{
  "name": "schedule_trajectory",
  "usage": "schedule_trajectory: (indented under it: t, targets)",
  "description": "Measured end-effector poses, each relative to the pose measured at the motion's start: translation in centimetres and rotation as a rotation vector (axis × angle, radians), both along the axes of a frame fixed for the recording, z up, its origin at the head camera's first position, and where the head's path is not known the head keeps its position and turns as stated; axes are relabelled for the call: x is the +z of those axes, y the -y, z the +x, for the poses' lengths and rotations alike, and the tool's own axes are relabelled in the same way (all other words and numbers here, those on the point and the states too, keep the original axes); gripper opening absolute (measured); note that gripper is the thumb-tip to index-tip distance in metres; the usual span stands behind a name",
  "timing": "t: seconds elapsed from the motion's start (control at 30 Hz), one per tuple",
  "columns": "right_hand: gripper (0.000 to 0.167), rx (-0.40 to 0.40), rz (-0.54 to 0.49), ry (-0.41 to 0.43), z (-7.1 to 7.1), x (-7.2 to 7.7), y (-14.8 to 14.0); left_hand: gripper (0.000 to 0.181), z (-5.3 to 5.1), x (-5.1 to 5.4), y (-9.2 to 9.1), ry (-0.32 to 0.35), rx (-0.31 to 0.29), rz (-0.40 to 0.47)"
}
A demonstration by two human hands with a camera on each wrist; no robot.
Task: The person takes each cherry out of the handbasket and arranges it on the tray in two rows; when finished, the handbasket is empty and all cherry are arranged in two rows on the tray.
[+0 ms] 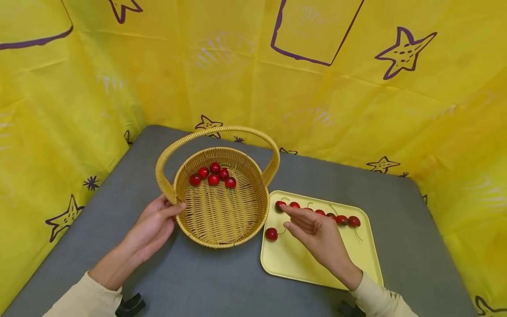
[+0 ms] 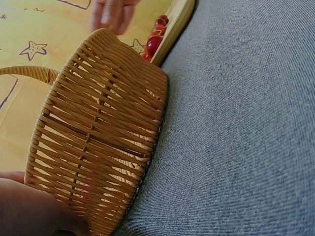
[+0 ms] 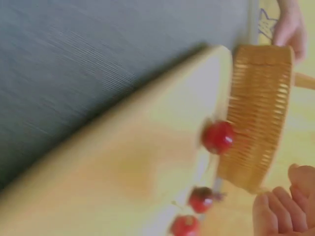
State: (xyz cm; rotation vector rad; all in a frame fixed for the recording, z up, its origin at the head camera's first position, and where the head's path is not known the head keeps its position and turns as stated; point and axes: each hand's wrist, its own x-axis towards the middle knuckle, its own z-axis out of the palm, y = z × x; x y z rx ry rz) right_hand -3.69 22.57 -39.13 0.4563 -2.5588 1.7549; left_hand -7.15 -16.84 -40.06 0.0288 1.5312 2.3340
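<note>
My left hand [image 1: 152,226] grips the near-left rim of a woven basket [image 1: 222,215], thumb over the edge. Several red cherries [image 1: 213,179] lie inside toward the back. In the left wrist view the basket's side [image 2: 98,128] fills the middle. Over a pale yellow tray [image 1: 285,259] hovers my right hand [image 1: 317,233], holding nothing, its fingers loosely bent. Its fingertips overlap the leftmost cherry [image 1: 280,206] of a row in the head view; in the right wrist view the hand [image 3: 290,211] looks apart from the fruit. One cherry [image 1: 271,234] lies nearer the tray's left edge.
The basket's arched handle [image 1: 233,128] stands up over its far side. Basket and tray sit side by side on a grey cloth-covered table [image 1: 222,281]. Yellow patterned fabric [image 1: 237,79] hangs behind and at both sides. Part of the cherry row is hidden by the right hand.
</note>
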Motion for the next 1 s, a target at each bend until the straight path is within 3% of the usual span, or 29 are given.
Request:
schedule_trajectory:
  t: [0.2,0.4,0.7,1.0]
  targets:
    - [0.042,0.073,-0.087,-0.056,-1.6,2.2,1.9,0.069,0.0,-0.1,0.1,0.014,0.014,-0.003]
    - [0.047,0.182,-0.114,-0.05,-3.9,3.2,5.3,0.068,0.0,-0.1,0.1,0.011,0.023,0.001]
    - [0.057,0.268,0.071,-0.058,-7.4,3.1,9.9,0.069,-0.1,-0.1,0.1,0.009,0.029,0.005]
    - [0.056,0.257,0.219,-0.057,-9.4,2.2,11.7,0.068,0.0,-0.1,0.1,0.018,0.021,-0.013]
